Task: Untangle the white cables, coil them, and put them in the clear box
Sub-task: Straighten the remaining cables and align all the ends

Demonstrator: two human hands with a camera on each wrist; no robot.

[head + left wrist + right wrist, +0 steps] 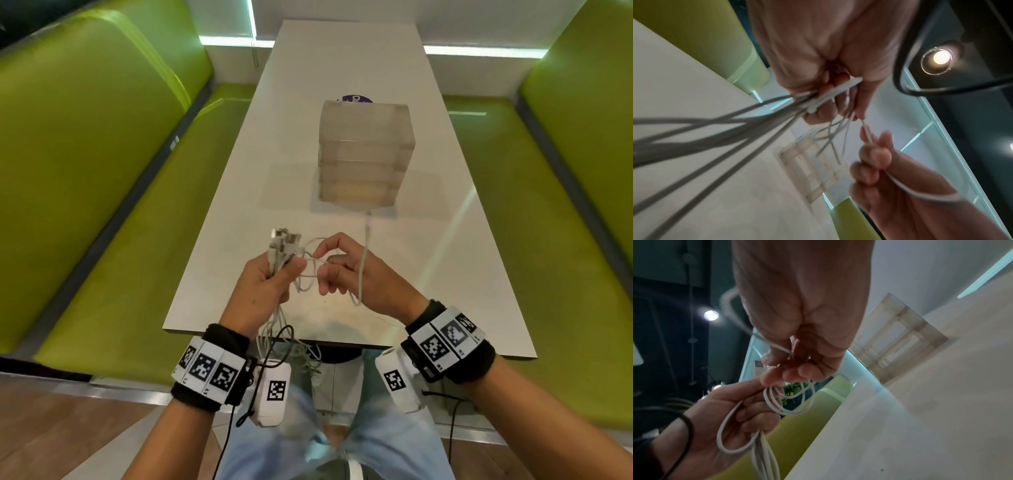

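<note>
A bundle of white cables [301, 270] hangs between my two hands above the near end of the white table [428, 240]. My left hand [265, 284] grips the bunch with the plug ends [282, 240] sticking up past its fingers; the rest trails down over the table edge. My right hand [337, 265] pinches one white strand [867, 134] close to the left hand, and that strand loops over its back. Small loops [789, 400] hang between the hands. The clear box [364, 154] stands upright farther up the table, beyond both hands.
Green padded benches [102, 171] run along both sides of the table. A purple round sticker [356, 99] shows behind the box. Black wrist-camera cords [284, 334] dangle near my left wrist, over my lap in light jeans.
</note>
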